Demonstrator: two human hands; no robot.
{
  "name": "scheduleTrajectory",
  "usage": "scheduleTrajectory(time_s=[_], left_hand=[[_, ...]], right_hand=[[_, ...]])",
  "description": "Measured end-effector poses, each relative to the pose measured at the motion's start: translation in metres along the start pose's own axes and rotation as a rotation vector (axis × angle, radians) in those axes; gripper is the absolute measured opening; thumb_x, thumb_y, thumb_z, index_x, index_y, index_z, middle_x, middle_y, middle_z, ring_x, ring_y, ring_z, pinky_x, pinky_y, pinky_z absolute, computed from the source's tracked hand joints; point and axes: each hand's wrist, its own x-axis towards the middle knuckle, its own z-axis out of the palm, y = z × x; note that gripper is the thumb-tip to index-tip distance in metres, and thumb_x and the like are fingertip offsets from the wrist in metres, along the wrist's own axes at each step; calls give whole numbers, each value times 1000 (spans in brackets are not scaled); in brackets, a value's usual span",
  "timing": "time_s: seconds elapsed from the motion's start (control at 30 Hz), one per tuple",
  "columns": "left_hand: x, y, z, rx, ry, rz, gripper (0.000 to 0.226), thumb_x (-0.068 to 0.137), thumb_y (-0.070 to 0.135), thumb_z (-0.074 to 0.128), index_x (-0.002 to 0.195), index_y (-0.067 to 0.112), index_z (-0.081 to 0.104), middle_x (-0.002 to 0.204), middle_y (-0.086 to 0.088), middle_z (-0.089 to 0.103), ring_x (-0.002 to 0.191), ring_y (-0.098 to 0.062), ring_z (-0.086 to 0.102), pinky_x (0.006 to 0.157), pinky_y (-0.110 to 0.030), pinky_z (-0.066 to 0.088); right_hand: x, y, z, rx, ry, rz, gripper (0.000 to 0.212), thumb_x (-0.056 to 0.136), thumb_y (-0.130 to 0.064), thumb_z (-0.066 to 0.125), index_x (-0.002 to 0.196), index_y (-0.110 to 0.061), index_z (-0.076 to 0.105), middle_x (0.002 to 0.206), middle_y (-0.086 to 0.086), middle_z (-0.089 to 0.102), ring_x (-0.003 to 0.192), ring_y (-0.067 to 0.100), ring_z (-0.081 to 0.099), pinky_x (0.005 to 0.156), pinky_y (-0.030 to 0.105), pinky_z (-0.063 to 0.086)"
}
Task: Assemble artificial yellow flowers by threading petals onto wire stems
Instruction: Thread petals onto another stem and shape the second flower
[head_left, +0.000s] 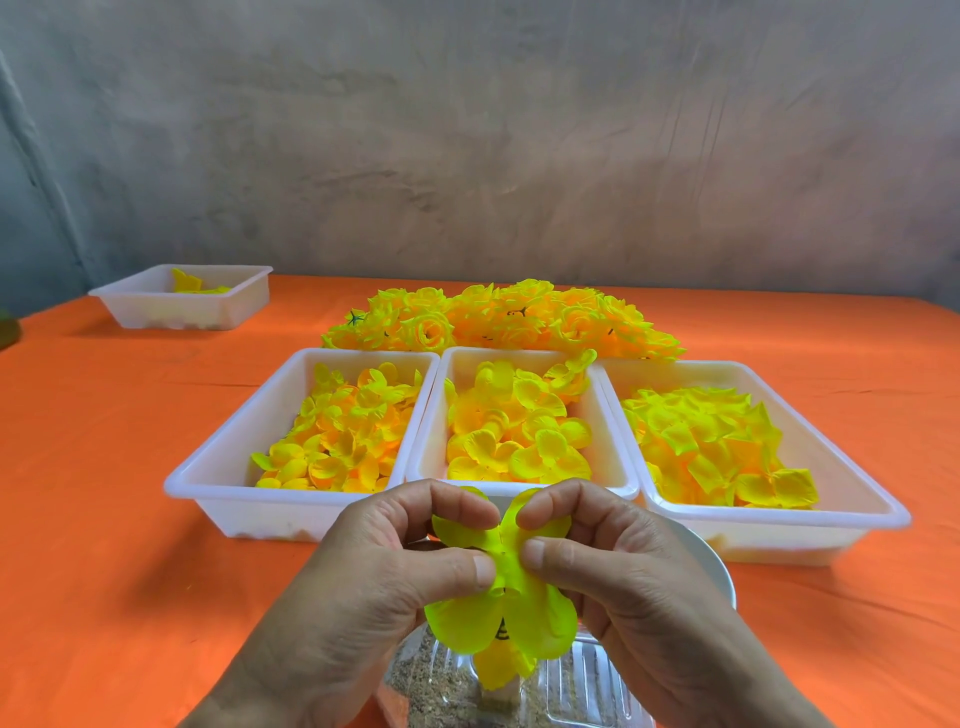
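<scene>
A petal (498, 613) is being held just in front of the middle tray (608, 431), above the surface (104, 519), and is being pinched at its centre from both sides. The left hand (374, 566) is gripping it between thumb and forefinger, and the right hand (623, 566) is gripping it likewise. The fingers (462, 569) of both are being kept narrow, with the tips nearly meeting over the petal's middle. No stem is being shown plainly; whether one is hidden behind the lobes cannot be told.

The step in hand is judged to be the finding or opening of the centre hole for threading. It is probably being done best while the pinch is being kept right at the centre, so that the thin cloth is being stretched flat there and not crumpled, with the lobes being left free. Only a light pull apart is likely being called for, since a hard one could tear the hole.

More petals are being kept in the middle tray and in the side trays (234, 467) just beside it. Finished flowers (498, 317) are being piled just behind it.
</scene>
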Motion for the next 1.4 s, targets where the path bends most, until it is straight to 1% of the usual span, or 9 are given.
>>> scheduleTrajectory(time_s=[0.1, 0.27, 0.4, 0.53, 0.7, 1.0, 1.17, 1.3, 1.4], left_hand=[[-1, 1, 1, -88, -25, -40, 33, 47, -3, 76, 75, 13, 77, 76, -15, 67, 66, -26, 64, 61, -35, 57], [-3, 3, 3, -117, -4, -43, 32, 46, -6, 71, 72, 12, 77, 73, -16, 66, 65, -30, 62, 60, -37, 55], [-5, 6, 6, -62, 36, 14, 43, 31, 11, 81, 73, 16, 77, 74, -16, 65, 69, -30, 59, 68, -38, 52], [-5, 6, 6, -45, 71, 23, 45, 30, 23, 83, 74, 16, 77, 74, -19, 59, 67, -29, 58, 71, -38, 49], [-5, 5, 7, 0, 99, 31, 45, 30, 25, 85, 74, 18, 77, 73, -19, 59, 73, -32, 57, 80, -48, 45], [-6, 1, 6, 111, 114, 90, 47, 31, 34, 84, 76, 25, 77, 70, -11, 68, 64, -21, 63, 75, -41, 51], [-8, 3, 8, 135, 135, 114, 45, 32, 36, 82, 76, 27, 76, 73, -19, 68, 69, -27, 62, 75, -42, 50], [-11, 4, 9, 189, 118, 153, 45, 33, 39, 80, 77, 30, 75, 69, -11, 72, 65, -21, 64, 65, -34, 53], [-9, 3, 9, 149, 128, 138, 45, 32, 36, 80, 76, 28, 76, 72, -17, 68, 69, -27, 60, 71, -38, 50]], right_hand=[[0, -1, 1, -17, -8, -2, 19, 62, -6, 70, 73, -21, 73, 73, 11, 63, 68, 25, 54, 57, 32, 42], [-1, -2, 0, -32, -22, -8, 19, 63, -5, 69, 73, -21, 73, 71, 10, 64, 60, 19, 58, 53, 27, 47], [-2, -1, -1, -22, -34, -22, 21, 63, -3, 69, 74, -20, 73, 69, 10, 65, 60, 18, 60, 54, 25, 50], [-2, 0, -1, -32, -33, -40, 22, 63, -2, 69, 74, -20, 73, 67, 8, 65, 60, 17, 60, 55, 24, 50], [-2, 1, -1, -49, -40, -47, 21, 64, -3, 69, 75, -21, 73, 68, 8, 66, 61, 17, 60, 57, 25, 51], [-3, 3, 0, -125, -3, -84, 21, 64, -5, 68, 74, -23, 72, 67, 5, 65, 61, 15, 58, 57, 24, 49], [-2, 4, 1, -95, 10, -80, 22, 62, -3, 68, 71, -23, 72, 68, 6, 66, 61, 15, 59, 56, 24, 50], [-3, 4, 1, -86, 7, -86, 23, 63, -1, 67, 71, -22, 72, 67, 7, 68, 58, 14, 62, 53, 23, 50], [-3, 4, 1, -87, 7, -91, 22, 63, -1, 67, 71, -22, 72, 66, 6, 67, 56, 14, 62, 52, 22, 50]])
